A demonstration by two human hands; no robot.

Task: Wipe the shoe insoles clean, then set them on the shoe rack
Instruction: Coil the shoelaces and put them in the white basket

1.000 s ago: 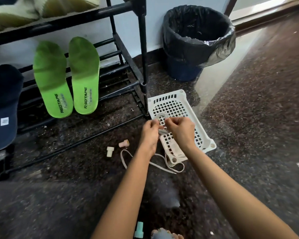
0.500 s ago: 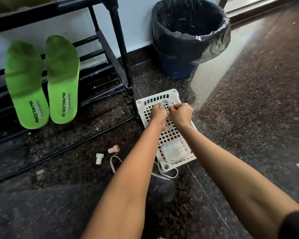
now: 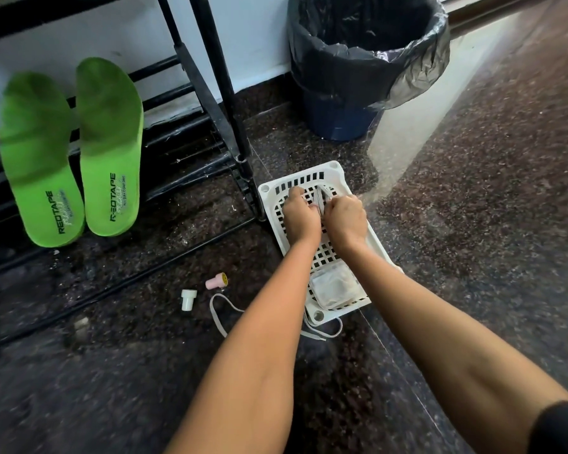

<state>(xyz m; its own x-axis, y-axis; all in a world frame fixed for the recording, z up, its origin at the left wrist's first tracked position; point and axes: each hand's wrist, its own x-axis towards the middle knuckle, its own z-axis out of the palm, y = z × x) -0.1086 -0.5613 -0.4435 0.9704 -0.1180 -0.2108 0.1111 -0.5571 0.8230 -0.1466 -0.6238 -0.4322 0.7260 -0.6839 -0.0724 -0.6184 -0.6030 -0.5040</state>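
Now left hand and right hand, pinching a bundled lace, sit farther up the basket; green insoles already occupy the shoe rack.

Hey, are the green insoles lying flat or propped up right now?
Propped up. Both green insoles lean side by side against the lower bars of the shoe rack, toes up and printed heels down.

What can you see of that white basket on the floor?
The basket is white plastic, rectangular and shallow, with a grid bottom, slotted walls and holed corners. It lies flat on the dark floor beside the rack's foot. A clear packet sits in its near end; a lace loops at its near corner. The left hand and right hand hold a pale bundle over its far half.
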